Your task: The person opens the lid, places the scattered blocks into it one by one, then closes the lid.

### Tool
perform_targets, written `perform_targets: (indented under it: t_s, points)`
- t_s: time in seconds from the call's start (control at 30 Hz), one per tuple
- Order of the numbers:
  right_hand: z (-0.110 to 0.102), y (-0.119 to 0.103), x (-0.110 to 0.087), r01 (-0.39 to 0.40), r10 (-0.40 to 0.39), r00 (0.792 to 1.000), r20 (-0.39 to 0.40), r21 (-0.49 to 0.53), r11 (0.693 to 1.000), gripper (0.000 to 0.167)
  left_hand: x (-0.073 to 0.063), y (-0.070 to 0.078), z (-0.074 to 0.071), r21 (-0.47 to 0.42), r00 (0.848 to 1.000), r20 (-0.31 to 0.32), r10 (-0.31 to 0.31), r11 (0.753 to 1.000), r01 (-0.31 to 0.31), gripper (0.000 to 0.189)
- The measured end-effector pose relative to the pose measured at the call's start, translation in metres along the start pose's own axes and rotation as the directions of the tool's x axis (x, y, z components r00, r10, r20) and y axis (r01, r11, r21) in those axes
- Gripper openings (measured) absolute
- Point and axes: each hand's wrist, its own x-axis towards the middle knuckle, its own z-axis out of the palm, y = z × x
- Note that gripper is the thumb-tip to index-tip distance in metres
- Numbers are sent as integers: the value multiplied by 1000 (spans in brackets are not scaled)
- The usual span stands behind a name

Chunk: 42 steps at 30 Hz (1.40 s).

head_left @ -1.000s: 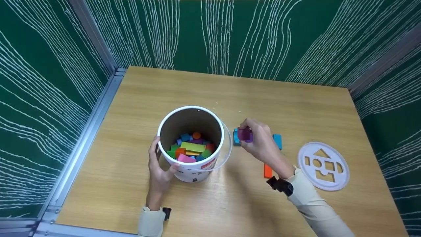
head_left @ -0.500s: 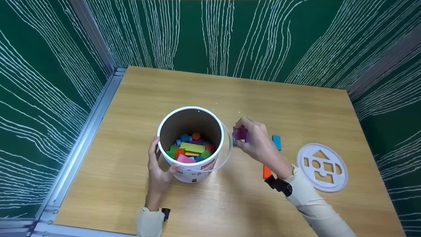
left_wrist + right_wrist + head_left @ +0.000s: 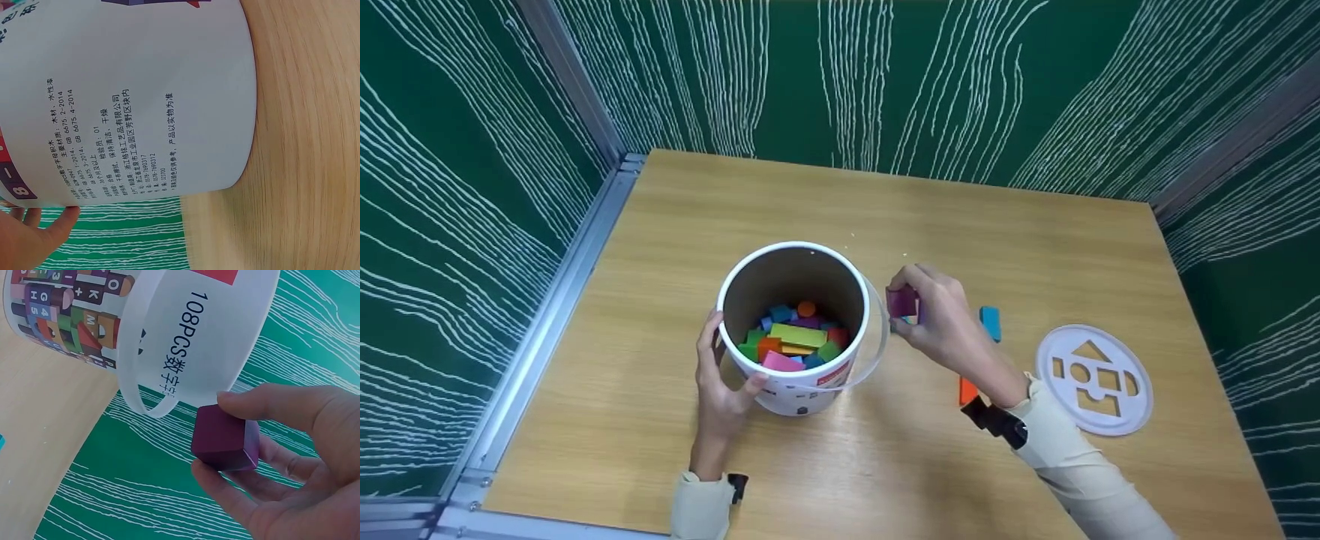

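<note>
A white bucket stands upright on the table, partly filled with coloured wooden blocks. My left hand grips its near left side, fingers at the rim and thumb across the front. In the left wrist view, fingertips lie against its printed wall. To the right of the bucket, my right hand pinches a purple block between thumb and fingers. It is held up close to the bucket's clear handle, outside the rim. A bit of blue shows beneath the right hand.
A blue block and an orange block lie on the table around the right forearm. Farther right is a white round lid with shaped cutouts. Green panels with white lines enclose the table.
My right hand has shifted slightly left toward the bucket with the purple block, now covering most of the blue piece beneath it. The left hand and the bucket stay in place.
</note>
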Motion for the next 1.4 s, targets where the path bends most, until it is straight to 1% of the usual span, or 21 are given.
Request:
perform_targets:
  t_s: [0.33, 0.5, 0.53, 0.6, 0.73, 0.77, 0.9, 1.0, 1.13, 1.2, 1.23, 1.27, 1.4]
  points:
    - [-3, -11, 2, 19, -19, 1000, 10, -10, 1000, 35, 0, 1, 1, 7, 1000, -1, -4, 1000, 4, 88]
    - [-4, -17, 2, 41, -40, 999, 9, -33, 999, 39, 0, 2, 1, 22, 1000, 5, -23, 1000, 23, 88]
    - [-4, -18, 3, 46, -46, 999, 10, -36, 998, 39, 1, 6, 1, 26, 1000, 7, -27, 999, 26, 87]
    - [-4, -21, 3, 54, -54, 998, 12, -40, 998, 40, 1, 5, 1, 32, 999, 6, -33, 999, 32, 88]
    - [-3, -27, 5, 65, -64, 998, 26, -38, 997, 39, 0, 2, 2, 17, 1000, 3, -21, 1000, 21, 88]
    - [-2, -29, 6, 66, -65, 997, 30, -38, 997, 40, 0, -2, 1, 9, 1000, 0, -15, 1000, 15, 89]
    - [0, -32, 9, 79, -77, 996, 53, -36, 996, 38, 0, -1, 1, -2, 1000, -3, -10, 1000, 10, 89]
    - [2, -35, 11, 87, -83, 994, 68, -48, 995, 37, 0, 6, 2, 11, 1000, -3, -16, 1000, 16, 88]
    - [4, -37, 14, 83, -78, 994, 83, -63, 995, 39, 2, 27, 2, 15, 1000, -1, -14, 1000, 14, 85]
    - [6, -37, 15, 77, -71, 993, 92, -58, 995, 40, 3, 33, 2, 12, 1000, 2, -9, 1000, 9, 85]
    - [6, -38, 16, 73, -67, 993, 96, -57, 996, 40, 3, 32, 2, 8, 1000, 2, -9, 1000, 9, 85]
    - [7, -38, 16, 70, -64, 993, 101, -58, 996, 40, 2, 29, 2, 9, 1000, 2, -10, 1000, 10, 86]
    - [10, -39, 19, 61, -56, 992, 114, -47, 997, 40, 0, 9, 2, 13, 1000, 1, -14, 1000, 14, 88]
